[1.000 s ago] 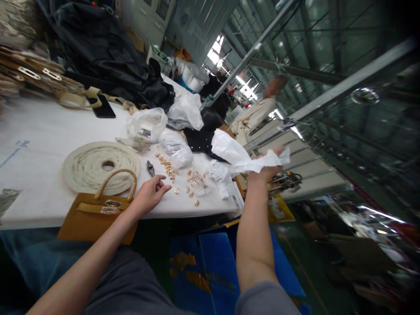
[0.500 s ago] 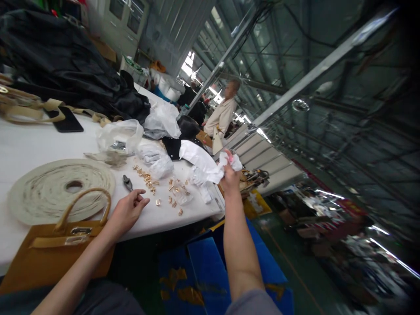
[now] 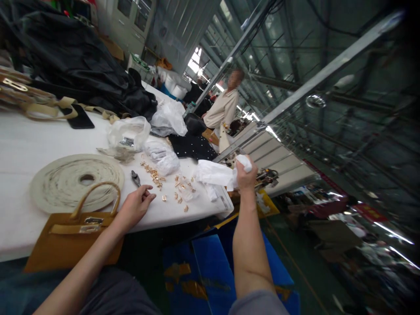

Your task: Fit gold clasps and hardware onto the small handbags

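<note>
Outstretched right hand around paper

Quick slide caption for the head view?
Right hand grips crumpled white paper; left hand rests on table beside gold buckles.

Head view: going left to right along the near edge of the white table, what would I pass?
Tan handbag → left hand → loose gold fittings → white paper → right hand, gripping that paper.

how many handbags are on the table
1 for sure: the brown handbag at the near edge by the left hand; tan stacked pieces far left may be more.
</note>
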A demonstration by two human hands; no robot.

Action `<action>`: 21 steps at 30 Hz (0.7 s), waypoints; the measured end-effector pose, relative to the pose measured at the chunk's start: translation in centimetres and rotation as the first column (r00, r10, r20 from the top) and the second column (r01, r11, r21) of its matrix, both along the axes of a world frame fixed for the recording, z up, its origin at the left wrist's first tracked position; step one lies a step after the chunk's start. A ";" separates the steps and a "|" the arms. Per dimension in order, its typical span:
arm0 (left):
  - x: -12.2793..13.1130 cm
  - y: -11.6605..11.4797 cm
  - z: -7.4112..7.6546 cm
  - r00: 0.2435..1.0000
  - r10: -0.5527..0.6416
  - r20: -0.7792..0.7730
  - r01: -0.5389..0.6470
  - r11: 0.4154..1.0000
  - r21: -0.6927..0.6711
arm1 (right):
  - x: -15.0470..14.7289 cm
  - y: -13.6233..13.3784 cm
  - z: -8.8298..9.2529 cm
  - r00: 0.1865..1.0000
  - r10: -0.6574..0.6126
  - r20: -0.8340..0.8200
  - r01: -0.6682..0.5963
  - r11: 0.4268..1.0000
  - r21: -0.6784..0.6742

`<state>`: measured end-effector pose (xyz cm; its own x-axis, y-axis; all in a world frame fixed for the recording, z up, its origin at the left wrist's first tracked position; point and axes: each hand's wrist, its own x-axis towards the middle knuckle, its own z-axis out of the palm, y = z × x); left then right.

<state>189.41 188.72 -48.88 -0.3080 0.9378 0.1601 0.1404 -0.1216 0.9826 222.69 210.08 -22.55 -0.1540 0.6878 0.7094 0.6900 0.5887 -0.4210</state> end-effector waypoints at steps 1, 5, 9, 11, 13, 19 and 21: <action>0.0 0.0 -0.2 1.000 -0.004 0.004 0.004 1.000 0.002 | 0.6 -0.1 0.0 0.989 -0.047 0.137 0.045 0.999 0.017; -0.1 0.2 -0.8 1.000 -0.004 0.006 0.004 1.000 -0.007 | 0.9 -0.9 -2.5 0.656 -0.066 0.752 0.188 0.979 -0.077; 0.0 0.2 -0.9 1.000 -0.015 -0.002 0.015 1.000 -0.009 | -1.1 -2.7 -8.1 0.441 0.245 0.863 0.130 0.934 -0.331; -0.1 0.0 -0.8 1.000 -0.017 -0.002 0.017 1.000 -0.002 | -2.1 -3.3 -10.9 0.434 0.318 0.843 0.121 0.906 -0.405; -0.1 -0.1 -0.6 1.000 -0.010 0.001 0.010 1.000 0.007 | -2.7 -3.7 -12.9 0.448 0.361 0.818 0.132 0.878 -0.460; -0.2 -0.4 0.0 1.000 -0.006 -0.002 0.006 1.000 -0.002 | -2.1 -2.6 -12.9 0.596 0.354 0.720 0.062 0.874 -0.482; -0.2 -0.4 0.1 1.000 -0.012 -0.003 0.012 1.000 -0.003 | -1.4 -1.8 -11.4 0.691 0.332 0.642 0.008 0.885 -0.466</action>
